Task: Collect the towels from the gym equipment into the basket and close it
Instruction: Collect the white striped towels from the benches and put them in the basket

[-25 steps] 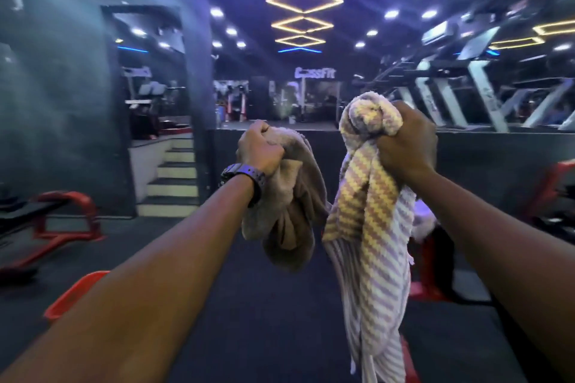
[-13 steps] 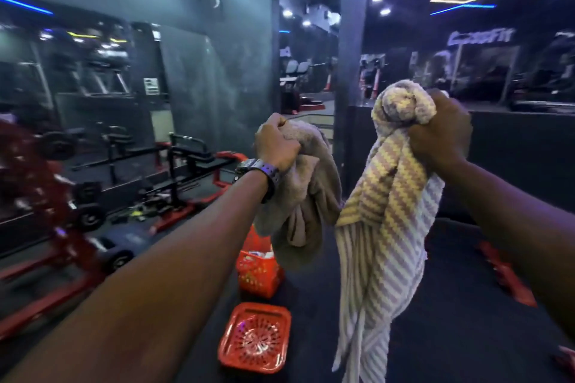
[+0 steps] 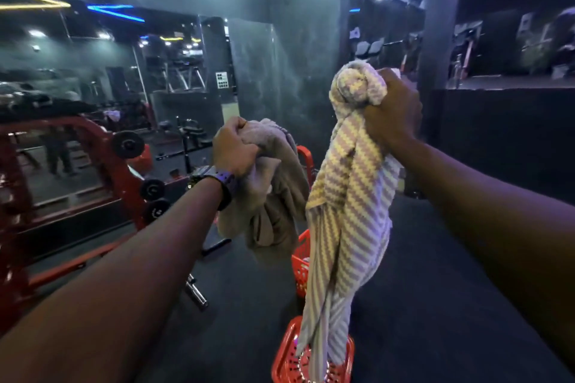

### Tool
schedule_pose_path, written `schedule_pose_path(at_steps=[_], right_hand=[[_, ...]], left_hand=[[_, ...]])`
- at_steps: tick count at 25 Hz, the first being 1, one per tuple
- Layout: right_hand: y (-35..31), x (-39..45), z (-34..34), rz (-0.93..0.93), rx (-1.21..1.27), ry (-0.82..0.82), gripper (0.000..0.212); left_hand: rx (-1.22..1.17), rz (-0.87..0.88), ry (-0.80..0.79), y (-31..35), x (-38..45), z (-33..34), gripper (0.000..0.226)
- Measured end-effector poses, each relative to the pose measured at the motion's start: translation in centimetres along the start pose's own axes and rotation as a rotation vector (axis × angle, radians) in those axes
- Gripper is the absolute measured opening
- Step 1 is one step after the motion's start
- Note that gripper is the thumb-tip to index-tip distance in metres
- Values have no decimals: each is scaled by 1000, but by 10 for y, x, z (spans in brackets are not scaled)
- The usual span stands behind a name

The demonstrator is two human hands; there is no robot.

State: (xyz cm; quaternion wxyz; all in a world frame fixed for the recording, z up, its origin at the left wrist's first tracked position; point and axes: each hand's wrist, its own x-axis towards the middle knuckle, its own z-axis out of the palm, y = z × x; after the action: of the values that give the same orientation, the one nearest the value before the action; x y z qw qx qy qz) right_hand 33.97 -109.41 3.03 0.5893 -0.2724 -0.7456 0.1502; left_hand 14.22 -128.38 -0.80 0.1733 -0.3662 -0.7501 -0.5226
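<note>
- Left hand (image 3: 234, 146) is fisted tight on a bunched beige towel (image 3: 273, 196), held out at arm's length.
- Right hand (image 3: 392, 109) is clenched on a striped towel (image 3: 348, 196) hanging long.
- Below, mostly hidden behind both towels, a red basket (image 3: 301, 261) stands on the dark floor (image 3: 435, 305), its red lid (image 3: 287, 361) lying nearer.

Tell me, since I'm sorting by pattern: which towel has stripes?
The towel in the right hand, the striped towel, yellow and white and hanging long. The towel in the left hand is a plain beige towel.
</note>
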Motion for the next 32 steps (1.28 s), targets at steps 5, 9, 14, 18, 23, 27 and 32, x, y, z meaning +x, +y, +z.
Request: schedule_pose_path(at_steps=[5,9,14,18,23,27,32], right_hand=[[21,33,101,-36,30,-60,39],[42,54,177,-43,-10,-39,41],[71,88,257,5,-120,37,39],[100,116,310,20,-185,95,39],[160,154,383,50,-192,132,43],[202,178,439,59,-154,121,48],[254,184,505,91,-81,131,49]], left_hand=[[23,-61,5,-63,53,39,34],[-18,-47,-27,-117,111,75,34],[-67,-45,-116,-174,189,136,37],[-126,-41,-184,-205,232,193,35],[-119,-39,-208,-242,281,275,33],[-101,-49,-188,-263,319,333,33],[-150,-61,-201,-298,351,413,33]])
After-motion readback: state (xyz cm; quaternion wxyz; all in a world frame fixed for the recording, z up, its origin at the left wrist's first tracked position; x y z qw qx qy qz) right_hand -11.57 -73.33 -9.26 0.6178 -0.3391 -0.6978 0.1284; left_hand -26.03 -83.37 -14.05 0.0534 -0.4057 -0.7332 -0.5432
